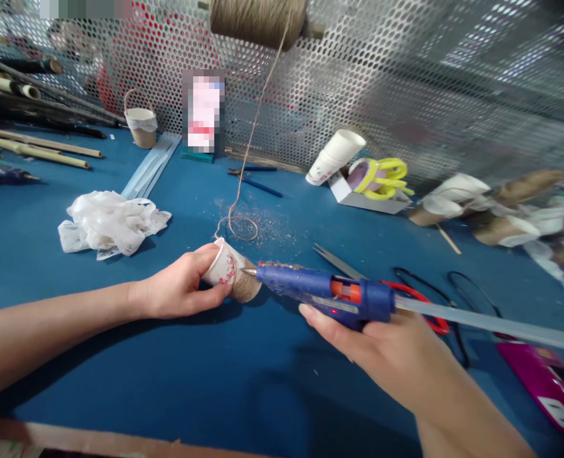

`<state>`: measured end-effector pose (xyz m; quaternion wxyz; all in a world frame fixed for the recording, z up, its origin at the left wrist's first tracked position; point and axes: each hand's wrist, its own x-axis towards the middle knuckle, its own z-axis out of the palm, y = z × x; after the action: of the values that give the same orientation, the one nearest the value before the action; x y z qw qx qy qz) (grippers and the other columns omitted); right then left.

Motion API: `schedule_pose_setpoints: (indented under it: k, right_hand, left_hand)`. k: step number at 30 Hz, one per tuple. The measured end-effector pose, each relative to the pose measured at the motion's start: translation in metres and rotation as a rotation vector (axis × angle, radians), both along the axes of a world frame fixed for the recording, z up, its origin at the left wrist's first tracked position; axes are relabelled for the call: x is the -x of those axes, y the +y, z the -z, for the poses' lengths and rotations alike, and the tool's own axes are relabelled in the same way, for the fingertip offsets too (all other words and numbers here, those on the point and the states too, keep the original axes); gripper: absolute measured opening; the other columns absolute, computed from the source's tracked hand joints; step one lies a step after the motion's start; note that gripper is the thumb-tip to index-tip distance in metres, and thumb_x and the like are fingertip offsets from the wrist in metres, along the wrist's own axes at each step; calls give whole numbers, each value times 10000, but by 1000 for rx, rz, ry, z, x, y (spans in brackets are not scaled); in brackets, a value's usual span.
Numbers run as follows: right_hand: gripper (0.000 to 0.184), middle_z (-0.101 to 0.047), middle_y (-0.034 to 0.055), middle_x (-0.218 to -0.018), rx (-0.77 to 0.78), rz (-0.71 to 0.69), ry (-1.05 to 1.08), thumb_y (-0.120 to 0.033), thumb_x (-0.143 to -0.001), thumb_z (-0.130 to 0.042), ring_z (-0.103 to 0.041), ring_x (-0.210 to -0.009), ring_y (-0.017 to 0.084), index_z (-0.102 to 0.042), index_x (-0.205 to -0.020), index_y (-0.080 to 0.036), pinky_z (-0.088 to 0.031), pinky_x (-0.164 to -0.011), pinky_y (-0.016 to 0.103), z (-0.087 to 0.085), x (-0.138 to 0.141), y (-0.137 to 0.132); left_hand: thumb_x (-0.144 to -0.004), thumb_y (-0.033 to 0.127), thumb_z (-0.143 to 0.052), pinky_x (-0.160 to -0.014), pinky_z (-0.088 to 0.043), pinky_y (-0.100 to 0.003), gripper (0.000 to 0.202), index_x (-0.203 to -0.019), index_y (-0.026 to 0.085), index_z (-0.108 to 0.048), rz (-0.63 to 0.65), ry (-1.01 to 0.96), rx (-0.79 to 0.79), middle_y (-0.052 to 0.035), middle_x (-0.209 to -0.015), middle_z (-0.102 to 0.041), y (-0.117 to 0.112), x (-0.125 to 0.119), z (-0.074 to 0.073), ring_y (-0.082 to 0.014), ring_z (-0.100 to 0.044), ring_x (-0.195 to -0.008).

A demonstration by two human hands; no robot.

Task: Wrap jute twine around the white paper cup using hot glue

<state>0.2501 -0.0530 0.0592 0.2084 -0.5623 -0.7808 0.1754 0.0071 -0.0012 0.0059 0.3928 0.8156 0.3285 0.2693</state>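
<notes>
Behind blue tabletop, perforated panel

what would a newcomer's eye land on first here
Probably the blue glue gun in the right hand, its tip at the partly twine-wrapped paper cup in the left hand. Next, perhaps, the big twine spool at the top, and the crumpled white plastic on the table's left side.

Just one view here, head-worn, peering forward and down over desk; paper cup close, mid-scene, perforated metal screen closing off far side.
</notes>
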Motion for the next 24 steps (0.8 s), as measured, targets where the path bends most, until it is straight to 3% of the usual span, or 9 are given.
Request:
schedule_pose_setpoints:
  k: [4, 8, 13, 20, 24]
  right_hand:
    - [247, -678, -14, -599, -26, 66, -8, -420, -776, -556, -632, -596, 201, -646, -609, -263, -518, -678, 353, 3, -1, 1]
    - [313, -540, -34, -381, -30, 44, -27, -432, -778, -543, -603, -502, 195, -584, -509, -277, -506, -575, 323, 4, -1, 6]
    - [321, -541, -28, -394, 37, 39, -6, -397, -773, -542, -615, -523, 189, -534, -480, -265, -481, -498, 295, -1, 0, 12]
    - [381, -502, -40, -374, 154, 53, -11, -427, -790, -519, -580, -466, 171, -461, -453, -261, -477, -506, 300, -3, -1, 16]
    - [306, -523, -44, -385, 158, 58, 3, -426, -790, -529, -601, -493, 178, -533, -531, -262, -490, -561, 310, -3, 0, 17]
  left_hand:
    - [-801, 207, -467, -752, -457, -280, 119, -866, 125, -524, 16, -6, -12, -65, -853, -566, 1, 0, -1, -168, -523, -806]
    - [-804, 199, -469, -763, -458, -291, 130, -878, 113, -532, 23, -24, -29, -75, -861, -566, 1, 0, 0, -172, -522, -809]
    - [-803, 193, -460, -717, -457, -271, 144, -872, 95, -540, 20, -24, -45, -77, -836, -561, 0, 0, 0, -160, -514, -764]
    - [-793, 182, -469, -733, -453, -276, 103, -843, 117, -529, 16, -13, -58, -66, -824, -564, 1, -1, -1, -164, -516, -781]
    - [-800, 187, -469, -732, -455, -271, 108, -841, 110, -533, 27, -17, -65, -70, -831, -564, 1, 0, 0, -166, -518, -793]
